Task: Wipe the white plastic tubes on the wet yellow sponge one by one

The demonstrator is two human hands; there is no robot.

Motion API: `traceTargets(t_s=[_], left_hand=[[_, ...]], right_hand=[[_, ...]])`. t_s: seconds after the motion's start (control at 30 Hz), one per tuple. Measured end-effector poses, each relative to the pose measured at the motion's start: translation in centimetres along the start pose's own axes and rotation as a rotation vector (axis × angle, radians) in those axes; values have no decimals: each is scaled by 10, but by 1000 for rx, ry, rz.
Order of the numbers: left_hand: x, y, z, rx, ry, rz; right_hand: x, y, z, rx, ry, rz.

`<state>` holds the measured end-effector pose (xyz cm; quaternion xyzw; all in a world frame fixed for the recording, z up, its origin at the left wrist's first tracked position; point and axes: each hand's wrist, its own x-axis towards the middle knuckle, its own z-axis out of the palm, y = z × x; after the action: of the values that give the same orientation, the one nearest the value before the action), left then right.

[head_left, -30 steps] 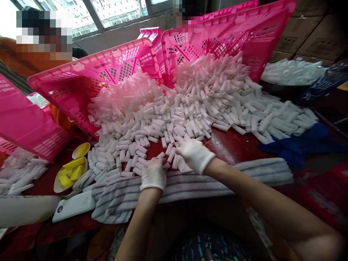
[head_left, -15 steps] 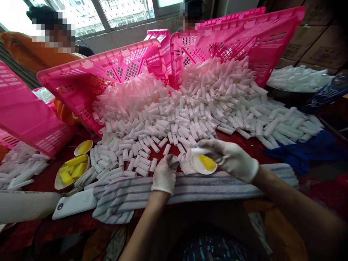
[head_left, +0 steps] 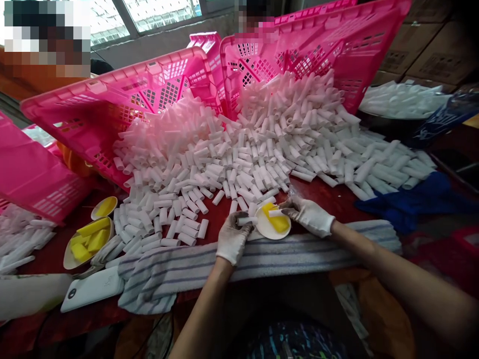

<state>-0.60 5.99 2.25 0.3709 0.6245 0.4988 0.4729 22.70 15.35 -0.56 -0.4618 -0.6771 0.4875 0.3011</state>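
Observation:
My left hand (head_left: 232, 240), in a white glove darkened at the fingertips, pinches a short white tube (head_left: 247, 220) that points right. Opposite it, my gloved right hand (head_left: 313, 216) holds another short white tube (head_left: 276, 213) by its right end. That tube is over a yellow sponge-like block (head_left: 279, 224); whether it touches the block I cannot tell. The block sits in a small white dish (head_left: 266, 233) between my hands. A large heap of similar white tubes (head_left: 262, 149) spreads beyond them.
Pink plastic baskets (head_left: 374, 60) stand tilted behind the heap. At left are a dish of yellow blocks (head_left: 69, 259), a smaller yellow-filled dish (head_left: 95, 213) and a white phone (head_left: 93, 289). A striped towel (head_left: 179, 271) lines the front edge; a blue cloth (head_left: 411, 204) lies right.
My right hand has shifted so its tube is over the yellow block. The tube in my left hand now shows plainly. The whole view has swung slightly, moving the scene left.

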Motion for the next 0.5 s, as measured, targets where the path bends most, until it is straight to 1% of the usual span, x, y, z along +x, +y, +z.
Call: traceTargets(t_s=[0.07,0.17,0.23,0.3,0.33,0.37,0.47,0.5], left_hand=[[-1,1,0,53,21,-9],[-4,4,2,160,50,-11],[-5,5,4,197,44,0],[-5,5,6,225,35,46],[-5,5,6,251,33,76],[-5,5,6,289,32,102],[-3,5,3,439,25,165],[-3,5,2,495,22,188]], right_hand=[[-6,5,1,58,11,-43],[-15,5,-2,143,28,-121],[-18,2,-5,136,8,-80],[-21,1,-6,105,-17,1],[-22,3,-6,89,-16,17],[-24,5,-5,83,-6,4],[-30,14,-1,115,39,-107],[-33,16,0,124,43,-124]])
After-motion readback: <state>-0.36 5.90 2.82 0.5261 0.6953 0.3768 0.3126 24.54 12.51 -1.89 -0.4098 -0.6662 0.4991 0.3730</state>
